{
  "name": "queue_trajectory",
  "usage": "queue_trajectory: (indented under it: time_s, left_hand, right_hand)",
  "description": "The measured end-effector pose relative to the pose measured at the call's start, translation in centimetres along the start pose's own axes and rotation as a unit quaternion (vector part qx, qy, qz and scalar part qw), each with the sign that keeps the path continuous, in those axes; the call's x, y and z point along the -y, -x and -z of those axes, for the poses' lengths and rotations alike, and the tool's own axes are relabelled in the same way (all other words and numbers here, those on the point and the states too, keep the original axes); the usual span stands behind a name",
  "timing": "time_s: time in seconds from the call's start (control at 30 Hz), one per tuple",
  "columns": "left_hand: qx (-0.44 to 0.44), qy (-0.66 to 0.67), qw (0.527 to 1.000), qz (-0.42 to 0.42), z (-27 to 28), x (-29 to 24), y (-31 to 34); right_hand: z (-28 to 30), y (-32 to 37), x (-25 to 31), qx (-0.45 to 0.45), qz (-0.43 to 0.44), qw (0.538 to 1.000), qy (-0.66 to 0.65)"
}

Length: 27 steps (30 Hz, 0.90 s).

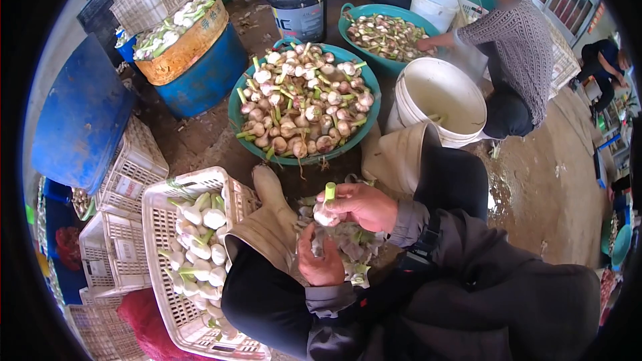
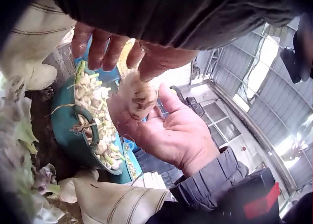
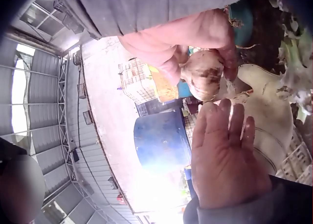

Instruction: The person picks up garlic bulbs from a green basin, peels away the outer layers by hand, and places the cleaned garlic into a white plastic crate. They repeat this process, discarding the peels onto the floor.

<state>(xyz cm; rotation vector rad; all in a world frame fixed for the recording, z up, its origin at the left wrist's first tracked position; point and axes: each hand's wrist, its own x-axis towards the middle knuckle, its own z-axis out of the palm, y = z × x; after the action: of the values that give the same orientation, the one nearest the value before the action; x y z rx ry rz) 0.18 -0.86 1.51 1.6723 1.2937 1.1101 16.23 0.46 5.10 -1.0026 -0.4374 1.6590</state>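
My right hand (image 1: 368,208) grips a garlic bulb (image 1: 324,215) with a cut green stem, held above my lap between the boots. Brown, dirty patches of skin show on the bulb (image 3: 204,77) in the right wrist view. Just below it, my left hand (image 1: 322,264) is raised with its palm toward the bulb. Its fingers look fairly straight in the right wrist view, fingertips right by the bulb's underside. Loose garlic skins and trimmings (image 1: 358,244) lie beneath both hands. Cleaned white garlic bulbs (image 1: 200,247) lie in a white plastic crate (image 1: 148,227) at my left.
A green basin (image 1: 236,120) heaped with unpeeled garlic stands ahead, past my boots (image 1: 273,194). Right of it is a white bucket (image 1: 408,103); another person (image 1: 521,47) reaches into a second basin (image 1: 418,17). Blue drums (image 1: 80,113) and stacked crates (image 1: 117,247) fill the left side.
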Motion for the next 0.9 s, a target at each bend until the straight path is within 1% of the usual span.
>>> queue_trajectory:
  time_s: [0.07,0.13,0.27,0.33,0.37,0.43,0.57,0.67,0.77,0.83,0.9]
  left_hand:
    - [0.017,0.007,1.0,-0.003,0.1,0.1,0.0]
    - [-0.013,0.168,0.985,0.028,-0.4,0.8,0.2]
    - [-0.007,0.168,0.986,0.013,-0.3,0.3,0.0]
    - [-0.009,0.043,0.997,-0.065,0.1,-0.8,-0.2]
    - [-0.007,0.043,0.997,-0.064,0.2,-1.5,-0.3]
    - [-0.001,0.0,0.996,-0.093,0.2,-2.7,-0.6]
    - [0.001,-0.02,0.995,-0.103,0.1,-2.2,-0.6]
    - [0.021,-0.039,0.995,-0.085,0.2,-1.8,-0.4]
    - [0.009,-0.063,0.993,-0.102,0.0,-1.8,-0.5]
    - [0.008,-0.122,0.984,-0.127,0.0,-1.8,-0.7]
    - [0.009,-0.12,0.985,-0.128,0.0,-1.9,-0.7]
  right_hand:
    - [0.0,0.0,0.2,-0.017,-0.016,1.0,0.001]
    - [0.0,0.0,0.2,-0.033,-0.031,0.999,0.003]
    - [0.2,-0.1,0.1,-0.062,-0.012,0.996,0.061]
    - [0.1,0.0,0.0,-0.068,-0.011,0.994,0.082]
    - [-0.1,0.1,0.0,-0.069,-0.011,0.994,0.087]
    - [-0.3,0.1,-0.2,-0.073,-0.011,0.993,0.091]
    - [-0.6,0.1,-0.7,-0.081,-0.005,0.991,0.105]
    - [-0.6,0.3,-0.6,-0.073,0.0,0.989,0.125]
    - [-0.8,0.5,-0.3,-0.071,0.005,0.985,0.155]
    - [-0.7,0.4,-0.1,-0.074,0.008,0.982,0.171]
    - [-0.4,0.3,0.1,-0.089,0.01,0.979,0.181]
